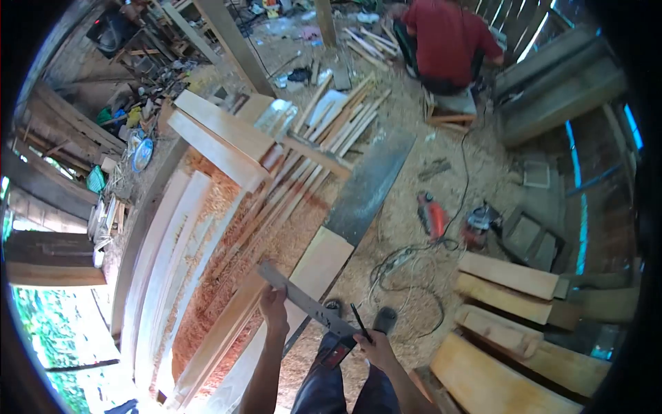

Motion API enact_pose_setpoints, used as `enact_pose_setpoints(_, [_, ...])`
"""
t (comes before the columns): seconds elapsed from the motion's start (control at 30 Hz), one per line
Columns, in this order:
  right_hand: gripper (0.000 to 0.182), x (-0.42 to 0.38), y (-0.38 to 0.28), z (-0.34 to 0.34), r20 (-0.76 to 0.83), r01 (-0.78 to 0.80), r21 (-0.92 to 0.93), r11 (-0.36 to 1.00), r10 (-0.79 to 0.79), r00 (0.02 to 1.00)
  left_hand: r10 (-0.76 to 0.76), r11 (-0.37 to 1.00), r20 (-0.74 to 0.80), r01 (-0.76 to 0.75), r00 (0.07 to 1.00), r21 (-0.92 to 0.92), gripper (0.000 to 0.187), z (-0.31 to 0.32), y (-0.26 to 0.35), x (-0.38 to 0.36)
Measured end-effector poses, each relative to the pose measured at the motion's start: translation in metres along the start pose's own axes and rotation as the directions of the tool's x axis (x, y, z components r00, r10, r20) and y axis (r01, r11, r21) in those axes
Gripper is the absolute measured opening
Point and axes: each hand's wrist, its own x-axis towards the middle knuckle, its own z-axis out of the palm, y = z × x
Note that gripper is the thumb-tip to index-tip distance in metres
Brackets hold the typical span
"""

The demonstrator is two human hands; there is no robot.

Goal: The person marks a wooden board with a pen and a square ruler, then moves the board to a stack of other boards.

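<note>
A flat grey strip (pixel 303 301) with dark marks on it slants in front of me, its upper part overlapping a pale board (pixel 321 261). My left hand (pixel 274 312) is closed on the strip's left edge near the upper end. At the lower end is my right hand (pixel 376 349), closed around a thin dark pencil (pixel 358 317) that points upward, with its fingers right by the strip. A small dark piece with red on it (pixel 336 355) hangs below the strip, beside the right hand.
Long planks (pixel 162 276) and reddish shavings lie on the left. A dark board (pixel 372 183) extends ahead. Red power tools (pixel 432 215) and looped cords (pixel 407 265) rest on the floor. Curved wooden pieces (pixel 507 366) stand at right. A person in red (pixel 448 41) sits farther off.
</note>
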Motion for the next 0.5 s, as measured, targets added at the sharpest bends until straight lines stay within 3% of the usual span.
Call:
enact_pose_setpoints(0.07, [0.028, -0.024, -0.017, -0.012, 0.053, -0.014, -0.047, 0.999, 0.016, 0.998, -0.040, 0.997, 0.052, 0.043, 0.998, -0.067, 0.026, -0.008, 0.029, -0.026])
enact_pose_setpoints(0.13, [0.030, -0.044, -0.042, -0.016, 0.115, -0.028, -0.099, 0.995, 0.039, 0.993, -0.215, 0.954, 0.037, 0.218, 0.976, -0.208, 0.018, -0.016, 0.060, -0.066])
enact_pose_setpoints(0.2, [0.032, -0.058, -0.060, -0.018, 0.089, -0.006, 0.071, 0.997, 0.000, 0.996, -0.215, 0.947, 0.049, 0.220, 0.975, -0.235, 0.021, -0.047, 0.051, -0.082])
enact_pose_setpoints(0.27, [0.032, -0.052, -0.067, -0.019, 0.076, 0.086, -0.088, 0.992, -0.079, 0.994, -0.195, 0.917, -0.040, 0.168, 0.980, -0.361, 0.024, -0.057, 0.065, -0.100])
enact_pose_setpoints(0.33, [0.035, -0.059, -0.076, -0.008, 0.151, 0.030, 0.011, 0.999, -0.031, 0.988, -0.220, 0.869, -0.111, 0.143, 0.969, -0.474, 0.025, -0.071, 0.064, -0.116])
enact_pose_setpoints(0.37, [0.039, -0.061, -0.087, -0.005, 0.205, 0.078, -0.140, 0.987, -0.048, 0.978, -0.250, 0.822, -0.168, 0.117, 0.954, -0.557, 0.027, -0.079, 0.060, -0.122])
enact_pose_setpoints(0.4, [0.039, -0.073, -0.105, 0.001, 0.219, 0.080, -0.157, 0.984, -0.045, 0.975, -0.254, 0.814, -0.182, 0.109, 0.950, -0.571, 0.027, -0.086, 0.054, -0.133])
enact_pose_setpoints(0.47, [0.037, -0.082, -0.145, 0.014, 0.228, 0.309, -0.469, 0.827, -0.225, 0.947, -0.245, 0.742, -0.204, 0.048, 0.948, -0.668, 0.030, -0.090, 0.053, -0.130])
enact_pose_setpoints(0.5, [0.033, -0.062, -0.134, 0.014, 0.186, 0.251, -0.615, 0.748, -0.172, 0.967, -0.240, 0.708, -0.151, 0.067, 0.959, -0.703, 0.026, -0.097, 0.053, -0.129])
